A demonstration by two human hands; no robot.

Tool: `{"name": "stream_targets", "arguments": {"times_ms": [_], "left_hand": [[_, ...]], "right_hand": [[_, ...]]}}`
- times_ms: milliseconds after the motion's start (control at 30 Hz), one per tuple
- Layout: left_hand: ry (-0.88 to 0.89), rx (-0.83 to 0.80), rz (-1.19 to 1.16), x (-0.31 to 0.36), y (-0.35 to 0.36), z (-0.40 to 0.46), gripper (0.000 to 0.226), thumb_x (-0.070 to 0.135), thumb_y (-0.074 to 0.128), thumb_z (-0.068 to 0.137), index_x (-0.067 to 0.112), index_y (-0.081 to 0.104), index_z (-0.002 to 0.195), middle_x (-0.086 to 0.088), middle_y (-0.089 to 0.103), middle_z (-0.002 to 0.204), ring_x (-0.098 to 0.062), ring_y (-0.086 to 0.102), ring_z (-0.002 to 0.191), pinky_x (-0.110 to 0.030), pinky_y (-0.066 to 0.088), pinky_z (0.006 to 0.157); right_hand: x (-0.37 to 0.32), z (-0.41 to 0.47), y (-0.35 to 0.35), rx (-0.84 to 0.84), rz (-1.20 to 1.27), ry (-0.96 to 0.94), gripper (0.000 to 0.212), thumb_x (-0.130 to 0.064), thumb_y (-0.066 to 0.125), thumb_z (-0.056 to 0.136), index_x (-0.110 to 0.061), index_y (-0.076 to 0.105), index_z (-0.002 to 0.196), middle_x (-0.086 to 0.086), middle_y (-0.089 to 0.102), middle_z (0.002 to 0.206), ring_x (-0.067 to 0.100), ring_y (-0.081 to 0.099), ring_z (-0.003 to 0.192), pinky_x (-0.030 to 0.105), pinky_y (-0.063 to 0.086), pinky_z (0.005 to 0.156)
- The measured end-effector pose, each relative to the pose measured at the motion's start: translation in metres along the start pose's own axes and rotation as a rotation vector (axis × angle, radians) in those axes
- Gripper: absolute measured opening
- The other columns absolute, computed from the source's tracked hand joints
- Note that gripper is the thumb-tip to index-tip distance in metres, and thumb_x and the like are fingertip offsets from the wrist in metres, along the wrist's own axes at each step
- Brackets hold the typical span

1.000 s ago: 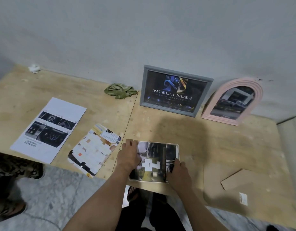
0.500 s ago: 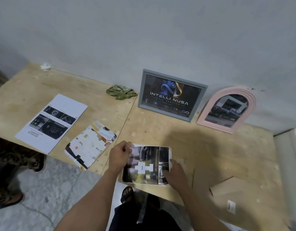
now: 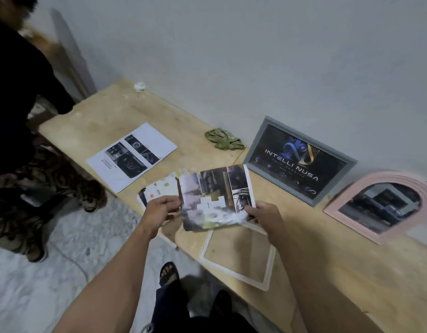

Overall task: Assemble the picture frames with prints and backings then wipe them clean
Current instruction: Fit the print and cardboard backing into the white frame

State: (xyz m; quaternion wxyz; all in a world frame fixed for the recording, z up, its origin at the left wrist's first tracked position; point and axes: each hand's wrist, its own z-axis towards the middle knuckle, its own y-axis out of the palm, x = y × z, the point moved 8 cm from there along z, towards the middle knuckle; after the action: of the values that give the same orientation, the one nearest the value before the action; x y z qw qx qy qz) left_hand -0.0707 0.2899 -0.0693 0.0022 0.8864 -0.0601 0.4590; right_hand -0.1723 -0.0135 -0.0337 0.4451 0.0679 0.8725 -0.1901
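Print lifted clear of the frame

My left hand (image 3: 159, 212) and right hand (image 3: 263, 215) pinch the print's (image 3: 215, 195) side edges, keeping it flat above the frame (image 3: 267, 272) at the worktop's (image 3: 328, 260) front edge.

A single head-worn camera looks forward and steeply down over the person's forearms at the worktop (image 3: 352, 265), which runs slantwise along the wall (image 3: 255, 56). It sits close, with the hands near the middle and floor (image 3: 39, 284) at lower left. Wide-angle bending and some blur perhaps exaggerate the tilt.
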Motion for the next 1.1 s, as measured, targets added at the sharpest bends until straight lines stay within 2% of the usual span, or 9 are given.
{"name": "stream_targets", "arguments": {"times_ms": [167, 333, 433, 567, 633, 767, 933, 1033, 1100], "left_hand": [[0.016, 0.147, -0.088, 0.009, -0.062, 0.023, 0.015, 0.005, 0.061, 0.093, 0.0, 0.074, 0.096, -0.014, 0.07, 0.09, -0.025, 0.062, 0.081, -0.039, 0.053, 0.079], [0.028, 0.249, -0.226, 0.034, -0.118, 0.057, 0.012, 0.011, 0.063, 0.091, 0.004, 0.072, 0.087, -0.011, 0.071, 0.077, -0.023, 0.066, 0.067, -0.033, 0.054, 0.068], [0.027, 0.305, -0.205, 0.048, -0.157, 0.091, 0.011, 0.006, 0.066, 0.09, -0.002, 0.072, 0.087, -0.011, 0.074, 0.082, -0.019, 0.066, 0.066, -0.028, 0.052, 0.061], [-0.048, 0.424, -0.187, 0.049, -0.21, 0.143, 0.008, 0.005, 0.069, 0.088, 0.003, 0.072, 0.081, -0.013, 0.07, 0.08, -0.022, 0.061, 0.069, -0.028, 0.047, 0.059], [-0.096, 0.472, -0.187, 0.044, -0.229, 0.165, 0.006, 0.005, 0.07, 0.087, 0.001, 0.073, 0.082, -0.014, 0.07, 0.079, -0.024, 0.06, 0.07, -0.028, 0.046, 0.058], [-0.17, 0.498, -0.154, 0.032, -0.247, 0.189, 0.008, 0.006, 0.072, 0.086, 0.002, 0.074, 0.08, -0.009, 0.07, 0.076, -0.021, 0.06, 0.066, -0.025, 0.045, 0.061], [-0.203, 0.513, -0.154, 0.031, -0.253, 0.208, 0.013, 0.005, 0.071, 0.088, 0.004, 0.072, 0.075, -0.008, 0.071, 0.078, -0.019, 0.064, 0.07, -0.02, 0.05, 0.055], [-0.208, 0.508, -0.054, 0.031, -0.254, 0.213, 0.013, 0.014, 0.074, 0.085, 0.012, 0.072, 0.073, -0.005, 0.073, 0.085, -0.024, 0.07, 0.084, -0.032, 0.058, 0.072], [-0.222, 0.513, 0.181, 0.038, -0.255, 0.209, 0.012, 0.028, 0.073, 0.085, 0.016, 0.071, 0.083, 0.0, 0.073, 0.089, -0.022, 0.069, 0.089, -0.033, 0.055, 0.078]], "right_hand": [[-0.059, 0.042, 0.069, -0.125, -0.083, -0.039, 0.021, -0.008, 0.068, 0.084, -0.015, 0.067, 0.064, -0.006, 0.058, 0.051, 0.009, 0.046, 0.049, 0.02, 0.036, 0.049], [-0.111, 0.088, 0.15, -0.173, -0.189, -0.09, 0.016, -0.011, 0.07, 0.081, -0.008, 0.058, 0.071, 0.01, 0.046, 0.065, 0.019, 0.039, 0.059, 0.027, 0.033, 0.052], [-0.137, 0.121, 0.211, -0.225, -0.257, -0.068, 0.009, -0.013, 0.066, 0.083, -0.011, 0.064, 0.075, 0.004, 0.06, 0.067, 0.017, 0.054, 0.061, 0.026, 0.046, 0.059], [-0.168, 0.175, 0.277, -0.123, -0.334, -0.117, 0.015, -0.012, 0.072, 0.071, -0.013, 0.064, 0.058, 0.003, 0.061, 0.057, 0.02, 0.057, 0.059, 0.035, 0.047, 0.062], [-0.176, 0.198, 0.308, -0.115, -0.378, -0.108, 0.006, -0.013, 0.069, 0.07, -0.018, 0.069, 0.067, 0.004, 0.068, 0.069, 0.024, 0.065, 0.071, 0.037, 0.052, 0.069], [-0.183, 0.23, 0.349, -0.109, -0.474, -0.105, 0.034, -0.012, 0.065, 0.071, -0.012, 0.072, 0.104, 0.008, 0.072, 0.102, 0.026, 0.068, 0.094, 0.039, 0.055, 0.086], [-0.193, 0.253, 0.37, -0.092, -0.528, -0.108, 0.032, -0.01, 0.064, 0.072, -0.015, 0.072, 0.103, 0.007, 0.071, 0.101, 0.028, 0.066, 0.095, 0.038, 0.054, 0.086], [-0.19, 0.261, 0.372, -0.097, -0.541, -0.105, 0.039, -0.013, 0.065, 0.074, -0.015, 0.069, 0.112, 0.008, 0.07, 0.109, 0.026, 0.065, 0.1, 0.038, 0.052, 0.091], [-0.186, 0.262, 0.367, -0.079, -0.524, -0.089, 0.043, -0.015, 0.065, 0.076, -0.014, 0.064, 0.119, 0.008, 0.066, 0.118, 0.026, 0.062, 0.105, 0.035, 0.049, 0.093]]}}
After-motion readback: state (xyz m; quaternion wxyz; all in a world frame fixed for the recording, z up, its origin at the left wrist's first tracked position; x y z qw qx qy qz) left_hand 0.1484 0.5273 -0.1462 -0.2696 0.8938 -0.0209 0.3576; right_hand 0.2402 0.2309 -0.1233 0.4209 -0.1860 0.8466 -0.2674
